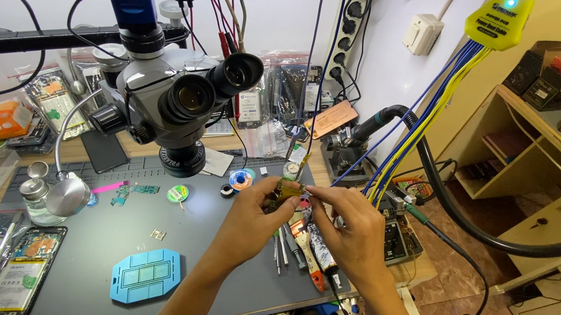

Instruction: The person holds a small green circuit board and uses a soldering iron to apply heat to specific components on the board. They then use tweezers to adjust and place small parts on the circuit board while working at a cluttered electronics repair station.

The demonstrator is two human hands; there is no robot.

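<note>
My left hand and my right hand meet above the right side of a dark work mat. Between their fingertips they pinch a small gold-brown part, likely a piece of circuit board or tape. Both hands grip it from opposite sides. Under my hands lie several tweezers and small tools with orange and silver handles. A stereo microscope on a black arm hangs above the mat, to the left of my hands.
A blue stencil plate lies near the mat's front edge. Opened phones rest at the left. A glass dispenser bottle, tape rolls, hanging blue and yellow cables, a black hose and a wooden shelf surround the bench.
</note>
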